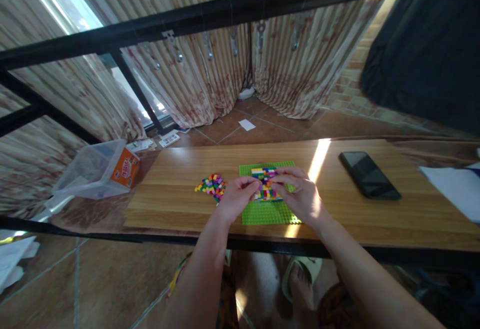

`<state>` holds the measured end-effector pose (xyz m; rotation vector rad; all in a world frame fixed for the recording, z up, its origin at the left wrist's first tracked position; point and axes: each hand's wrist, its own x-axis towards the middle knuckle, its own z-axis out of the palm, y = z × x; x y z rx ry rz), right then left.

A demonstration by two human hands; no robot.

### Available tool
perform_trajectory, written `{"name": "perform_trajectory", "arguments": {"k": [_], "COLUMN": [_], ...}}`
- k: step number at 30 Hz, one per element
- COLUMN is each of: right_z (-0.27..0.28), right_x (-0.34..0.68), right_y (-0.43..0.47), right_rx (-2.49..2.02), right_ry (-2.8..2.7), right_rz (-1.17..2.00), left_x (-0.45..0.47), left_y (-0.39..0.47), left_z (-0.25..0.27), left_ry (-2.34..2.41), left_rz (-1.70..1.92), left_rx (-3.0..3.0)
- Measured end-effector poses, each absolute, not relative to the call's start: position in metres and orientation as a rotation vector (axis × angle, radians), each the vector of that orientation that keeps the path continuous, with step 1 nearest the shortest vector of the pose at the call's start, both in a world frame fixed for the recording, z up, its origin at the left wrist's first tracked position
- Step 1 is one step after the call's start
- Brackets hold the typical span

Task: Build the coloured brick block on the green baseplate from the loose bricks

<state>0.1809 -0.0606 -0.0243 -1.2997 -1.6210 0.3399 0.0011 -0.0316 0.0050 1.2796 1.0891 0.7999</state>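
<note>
Green studded baseplate (268,215): on the wooden tabletop (168,214), beneath both hands.
Left hand (237,194): fingertips pinched at the left edge of the multicoloured brick block (268,195); contents unclear.
Right hand (303,195): curled over the block's right end, hiding its long axis; grip unclear.
Loose brick pile (212,185): left of the left hand.

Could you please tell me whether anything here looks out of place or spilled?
A white paper lies by itself on the floor beyond the table, as if dropped. The loose bricks left of the green plate look heaped on the table rather than spilled.
</note>
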Motion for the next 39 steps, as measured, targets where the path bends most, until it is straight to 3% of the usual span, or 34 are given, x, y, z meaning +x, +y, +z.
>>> {"name": "perform_trajectory", "arguments": {"k": [13, 39], "right_z": [-0.03, -0.036], "right_x": [0.174, 0.167], "right_y": [-0.061, -0.05], "right_rx": [-1.415, -1.476], "right_ry": [-1.547, -1.141], "right_rz": [0.32, 0.69], "left_x": [0.009, 0.02], "left_y": [-0.033, -0.035], "left_z": [-0.007, 0.001], "left_ry": [1.312, 1.494], "left_rz": [0.814, 0.809], "left_rx": [1.867, 1.897]}}
